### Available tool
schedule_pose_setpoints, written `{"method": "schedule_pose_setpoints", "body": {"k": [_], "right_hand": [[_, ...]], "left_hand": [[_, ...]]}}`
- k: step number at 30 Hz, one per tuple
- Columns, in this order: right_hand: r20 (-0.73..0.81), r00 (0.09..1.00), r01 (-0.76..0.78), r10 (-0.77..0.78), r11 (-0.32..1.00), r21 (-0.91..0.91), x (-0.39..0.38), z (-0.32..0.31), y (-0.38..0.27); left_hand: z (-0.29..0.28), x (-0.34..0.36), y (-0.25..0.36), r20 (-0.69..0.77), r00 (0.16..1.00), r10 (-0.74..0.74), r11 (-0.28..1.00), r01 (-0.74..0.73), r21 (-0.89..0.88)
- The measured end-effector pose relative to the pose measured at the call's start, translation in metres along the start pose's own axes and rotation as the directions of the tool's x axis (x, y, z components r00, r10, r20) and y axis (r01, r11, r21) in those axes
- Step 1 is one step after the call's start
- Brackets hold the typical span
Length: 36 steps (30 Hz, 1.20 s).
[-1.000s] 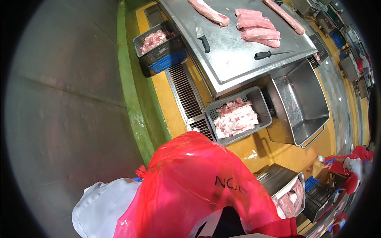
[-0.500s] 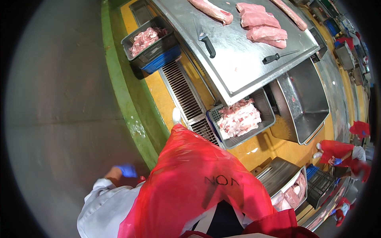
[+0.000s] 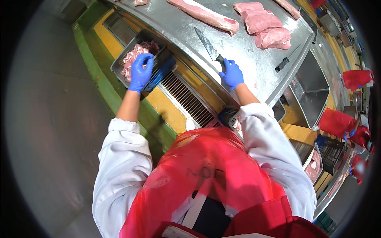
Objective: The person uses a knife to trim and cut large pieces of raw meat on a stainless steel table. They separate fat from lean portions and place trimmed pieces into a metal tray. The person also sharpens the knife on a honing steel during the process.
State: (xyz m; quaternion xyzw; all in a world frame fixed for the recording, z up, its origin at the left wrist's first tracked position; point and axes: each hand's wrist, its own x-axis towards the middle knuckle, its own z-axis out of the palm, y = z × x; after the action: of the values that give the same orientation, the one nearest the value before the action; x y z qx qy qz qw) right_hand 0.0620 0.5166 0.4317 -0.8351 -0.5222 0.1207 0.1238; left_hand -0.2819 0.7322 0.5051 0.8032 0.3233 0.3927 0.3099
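Note:
My right hand (image 3: 232, 74), in a blue glove, is closed over the black handle of a knife (image 3: 206, 43). The blade rests on the steel table (image 3: 254, 65), pointing toward the far left, and most of the handle is hidden under my fingers. My left hand (image 3: 141, 74), also gloved in blue, hovers over the edge of a dark crate (image 3: 119, 68) of meat trimmings (image 3: 131, 59). Its fingers are loosely bent, with a gap at the thumb and nothing visible in them. Beyond the knife lies a long pale meat loin (image 3: 204, 15); several thick meat slices (image 3: 264, 24) overlap to its right.
A second black-handled tool (image 3: 282, 64) lies near the table's right edge. Beside the table stands a deep steel bin (image 3: 307, 89). A floor grate (image 3: 186, 101) runs below. At the right, people in red aprons (image 3: 333, 122) stand near a black crate (image 3: 332, 152).
Both arms have come up into view. My right hand has reached the knife and closed on its handle; my left hand has risen from low left to the trimmings crate. The view has shifted.

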Motion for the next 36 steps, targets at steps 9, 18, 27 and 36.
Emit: {"method": "schedule_pose_setpoints", "body": {"k": [9, 18, 27, 36], "right_hand": [[0.095, 0.963, -0.252, 0.253, 0.715, 0.652, -0.038, -0.013, 0.11], [-0.043, 0.89, -0.142, 0.455, 0.366, 0.92, -0.006, -0.078, 0.177], [0.016, 0.927, -0.115, 0.375, 0.243, 0.963, 0.051, -0.079, 0.176], [0.065, 0.922, 0.379, -0.381, 0.924, 0.049, 0.194, -0.09, 0.137]], "left_hand": [[0.172, 0.007, 0.002, -0.034, 0.982, -0.186, 0.973, 0.18, -0.145], [0.408, 0.135, 0.042, 0.186, 0.735, -0.652, 0.758, 0.628, 0.175], [0.43, 0.139, 0.029, 0.351, 0.58, -0.735, 0.649, 0.752, 0.118], [0.403, 0.106, 0.025, 0.491, 0.491, -0.72, 0.461, 0.867, -0.191]]}}
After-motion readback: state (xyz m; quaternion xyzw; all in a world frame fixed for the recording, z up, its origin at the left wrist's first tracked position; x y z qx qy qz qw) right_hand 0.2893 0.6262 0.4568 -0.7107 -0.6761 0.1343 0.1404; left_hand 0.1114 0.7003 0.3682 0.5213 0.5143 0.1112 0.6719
